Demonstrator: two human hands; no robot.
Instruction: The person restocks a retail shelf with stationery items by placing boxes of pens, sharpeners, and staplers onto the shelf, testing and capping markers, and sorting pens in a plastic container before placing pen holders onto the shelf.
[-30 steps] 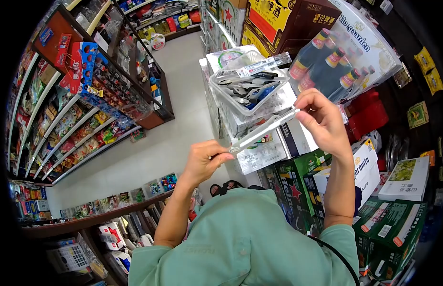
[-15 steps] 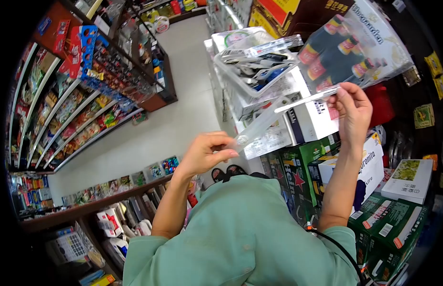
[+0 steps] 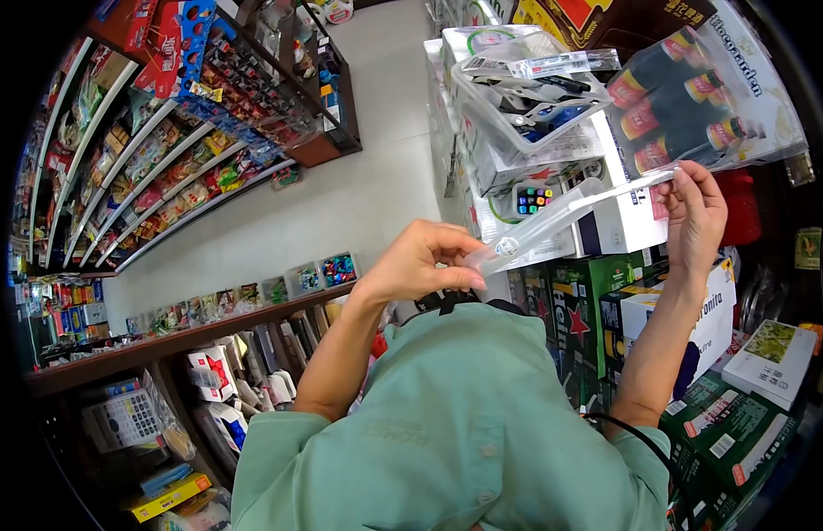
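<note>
My left hand (image 3: 426, 261) pinches the near end of a long translucent plastic sleeve (image 3: 540, 228), which slants up to the right. Between the fingertips of my right hand (image 3: 697, 212) is the far end of a slim white stick-like item (image 3: 626, 188); its exact kind is unclear. The item's lower end overlaps the sleeve's upper end, and I cannot tell whether it sits inside. Just beyond the sleeve stands a clear plastic bin (image 3: 528, 146) of packaged pens or similar tools, with a wrapped item lying across its top.
A small box of coloured markers (image 3: 534, 198) sits behind the sleeve. Shrink-wrapped dark bottles (image 3: 664, 115) and green beer cartons (image 3: 726, 434) are stacked at right. Snack shelves (image 3: 155, 159) stand at left, across the floor aisle (image 3: 376, 150). A wooden shelf edge (image 3: 199, 336) runs nearby.
The view has shifted, so both hands and the sleeve appear farther right. The marker box has come into sight behind the sleeve. Both hands keep their holds.
</note>
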